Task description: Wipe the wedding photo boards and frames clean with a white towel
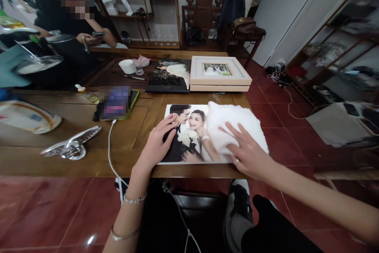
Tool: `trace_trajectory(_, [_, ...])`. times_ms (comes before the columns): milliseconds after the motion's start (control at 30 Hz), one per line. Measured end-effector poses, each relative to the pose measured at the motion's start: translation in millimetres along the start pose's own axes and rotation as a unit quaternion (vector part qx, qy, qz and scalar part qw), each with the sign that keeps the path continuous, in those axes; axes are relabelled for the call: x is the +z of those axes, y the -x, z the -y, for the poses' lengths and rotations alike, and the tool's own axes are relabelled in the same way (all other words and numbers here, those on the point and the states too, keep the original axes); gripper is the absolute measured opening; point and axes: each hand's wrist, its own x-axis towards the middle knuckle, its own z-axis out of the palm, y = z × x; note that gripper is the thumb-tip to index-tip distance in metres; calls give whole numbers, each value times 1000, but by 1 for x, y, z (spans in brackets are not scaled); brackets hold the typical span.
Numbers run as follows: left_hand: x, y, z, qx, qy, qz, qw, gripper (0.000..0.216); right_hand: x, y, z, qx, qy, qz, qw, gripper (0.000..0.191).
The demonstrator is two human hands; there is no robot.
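A wedding photo panel (189, 138) lies flat at the front edge of the wooden table. My left hand (158, 140) rests on its left side, with the fingers stretched out over the picture's upper left. On the right part of the panel lies a fluffy white cloth (248, 122), which hides that side of the photo and reaches past its edge. My right hand (250, 152) is pressed onto the cloth, its fingers spread. A ring is on one finger. The fingertips partly sink into the fluffy pile.
Behind the panel are a framed photo (242, 75) on another frame and a dark photo panel (156, 81). Leftward lie a charging phone (115, 105), a dropper bottle (89, 95) and a silver winged ornament (72, 146). Across the table, a person holds a phone (97, 35).
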Motion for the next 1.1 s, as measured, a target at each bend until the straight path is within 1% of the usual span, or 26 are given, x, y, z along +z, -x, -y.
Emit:
trace_trajectory(67, [0,0,0,0,-1,1,1000,31,-4,19,18,-22,-24,-6,999,14])
trace_trajectory(133, [0,0,1,2,-3,3,1000,31,-6,33,31,-53,-44,-1,998,10])
trace_trajectory(200, [0,0,1,3,-5,5,1000,31,-8,39,36,-81,-58,9,995,7])
trace_trajectory(267, [0,0,0,6,-7,7,1000,32,-10,36,33,-96,-68,19,993,7])
trace_trajectory(367, [-1,1,0,6,-9,13,1000,33,-10,18,16,-89,-77,46,992,12])
trace_trajectory(467, [-1,1,0,0,-12,18,1000,33,-6,-12,-15,-80,-65,69,992,18])
trace_trajectory(600, [-1,0,1,2,-9,15,1000,32,9,-53,-56,-52,-40,47,997,25])
trace_trajectory(667, [0,-1,0,-5,-7,8,1000,32,16,-67,-66,-17,-37,27,999,27])
trace_trajectory(700, [0,-1,0,-11,-8,6,1000,32,19,-71,-66,6,-36,15,999,27])
trace_trajectory(767, [0,-1,-1,-24,-10,7,1000,33,22,-71,-55,41,-34,-7,999,26])
trace_trajectory(800, [1,-1,-1,-29,-11,9,999,34,22,-68,-45,47,-35,-14,998,25])
trace_trajectory(867, [1,-1,-1,-35,-13,13,999,36,19,-54,-18,30,-47,-8,998,22])
trace_trajectory(1000, [2,0,-1,-33,-17,16,999,38,3,-20,38,-19,-103,50,993,19])
trace_trajectory(1100, [2,-1,0,-27,-21,23,999,37,-10,-4,64,-59,-134,111,983,15])
